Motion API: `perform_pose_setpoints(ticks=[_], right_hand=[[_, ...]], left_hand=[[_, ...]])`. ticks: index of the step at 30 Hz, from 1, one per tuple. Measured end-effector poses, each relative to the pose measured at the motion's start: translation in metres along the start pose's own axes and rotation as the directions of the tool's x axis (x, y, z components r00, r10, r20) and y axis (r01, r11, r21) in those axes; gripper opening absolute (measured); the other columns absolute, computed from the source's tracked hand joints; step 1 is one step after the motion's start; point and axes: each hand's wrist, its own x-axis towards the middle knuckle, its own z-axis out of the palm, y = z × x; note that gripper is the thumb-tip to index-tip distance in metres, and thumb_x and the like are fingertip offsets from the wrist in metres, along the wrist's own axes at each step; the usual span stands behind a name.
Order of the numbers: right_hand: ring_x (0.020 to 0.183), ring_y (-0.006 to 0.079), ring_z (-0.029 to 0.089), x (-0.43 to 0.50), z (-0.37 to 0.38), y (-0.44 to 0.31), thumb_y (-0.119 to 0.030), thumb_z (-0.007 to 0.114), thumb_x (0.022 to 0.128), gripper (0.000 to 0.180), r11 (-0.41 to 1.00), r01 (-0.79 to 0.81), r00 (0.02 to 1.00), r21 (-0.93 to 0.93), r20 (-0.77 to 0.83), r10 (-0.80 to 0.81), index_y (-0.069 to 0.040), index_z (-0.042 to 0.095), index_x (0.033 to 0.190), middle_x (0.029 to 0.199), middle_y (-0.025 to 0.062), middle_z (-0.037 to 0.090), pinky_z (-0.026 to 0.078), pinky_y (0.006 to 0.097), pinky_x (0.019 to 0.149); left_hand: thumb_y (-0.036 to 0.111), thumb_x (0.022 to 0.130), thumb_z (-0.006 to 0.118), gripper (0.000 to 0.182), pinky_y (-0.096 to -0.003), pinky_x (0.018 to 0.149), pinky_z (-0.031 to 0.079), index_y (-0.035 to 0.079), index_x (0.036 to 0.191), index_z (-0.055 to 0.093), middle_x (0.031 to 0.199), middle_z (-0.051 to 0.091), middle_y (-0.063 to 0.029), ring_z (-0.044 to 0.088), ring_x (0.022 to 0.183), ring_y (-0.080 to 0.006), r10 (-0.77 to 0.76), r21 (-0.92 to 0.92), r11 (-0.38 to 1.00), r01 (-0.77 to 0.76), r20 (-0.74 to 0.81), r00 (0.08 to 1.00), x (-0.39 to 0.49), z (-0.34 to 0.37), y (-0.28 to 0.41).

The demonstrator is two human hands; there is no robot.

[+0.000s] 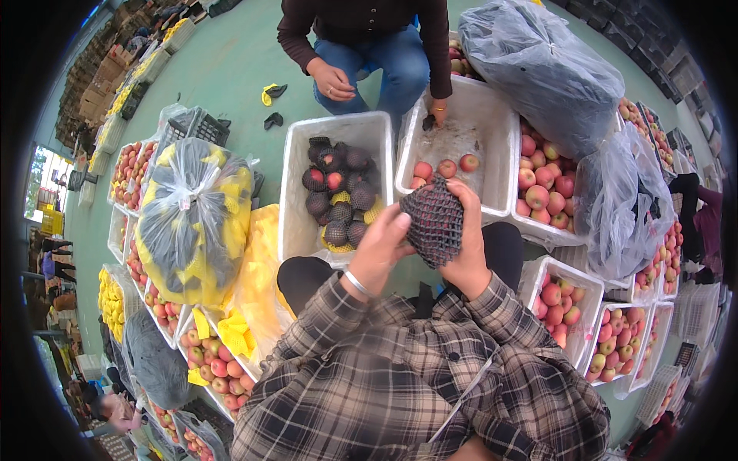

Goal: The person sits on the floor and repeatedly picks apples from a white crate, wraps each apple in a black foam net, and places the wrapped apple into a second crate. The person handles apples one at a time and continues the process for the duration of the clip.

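Between my two hands is an apple in a black foam net sleeve, with red skin showing through the mesh. My left hand grips it from the left, thumb on the net. From the right, my right hand closes around its side. Beyond my left hand stands a white crate of netted apples, mostly in black sleeves, a few in yellow. Past the held apple, a second white crate has several bare apples at its near end and dirt on its floor.
Opposite me sits a person whose hand reaches into the right crate near a black net sleeve. Bags of foam nets stand on both sides. Apple crates line both flanks. Loose nets lie on the green floor.
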Motion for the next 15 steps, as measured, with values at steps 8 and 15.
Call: perform_pose_setpoints(ticks=[8,15], right_hand=[[0.135,0.0393,0.039,0.007,-0.004,0.011,-0.01,0.072,0.074,0.07,0.987,-0.079,0.958,0.139,0.286,0.036,-0.001,0.04,0.136,0.143,0.0225,0.038,0.032,0.0439,0.112],[0.14,0.0336,0.036,0.005,-0.007,0.016,-0.02,0.07,0.086,0.078,0.889,-0.4,0.878,0.223,0.371,0.302,0.002,0.028,0.148,0.147,0.0224,0.037,0.03,0.041,0.115]], left_hand=[[0.026,0.101,0.055,0.039,-0.0293,0.094,0.047,0.002,0.13,0.049,0.117,0.06,-0.0063,0.059,0.106,-0.0142,0.072,-0.19,0.977,-0.098,-0.138,0.988,0.036,-0.006,-0.006],[0.022,0.102,0.052,0.028,-0.0305,0.091,0.05,0.002,0.121,0.056,0.111,0.064,-0.0078,0.062,0.101,-0.0155,-0.13,-0.224,0.97,0.094,-0.153,0.98,0.044,-0.021,-0.033]])
